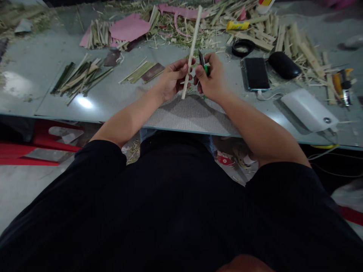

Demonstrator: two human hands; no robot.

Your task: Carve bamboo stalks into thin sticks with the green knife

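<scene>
My left hand (174, 80) pinches a long, pale bamboo stick (193, 45) near its lower end, and the stick rises away from me at a slight tilt. Close beside it on the right, my right hand (211, 78) is closed around a green-handled utility knife (201, 59). The dark blade points up and away, just right of the stick; whether the two touch I cannot tell. Left of my left hand lie several thin bamboo strips (135, 72) and a brown rectangular piece (152, 73).
Bundled bamboo strips (79, 77) lie at left. Pink paper (129, 26) and shavings cover the back. At right are a black tape ring (243, 48), yellow glue stick (237, 25), phone (256, 74), black mouse (284, 65), white power bank (309, 109) and yellow cutter (338, 84).
</scene>
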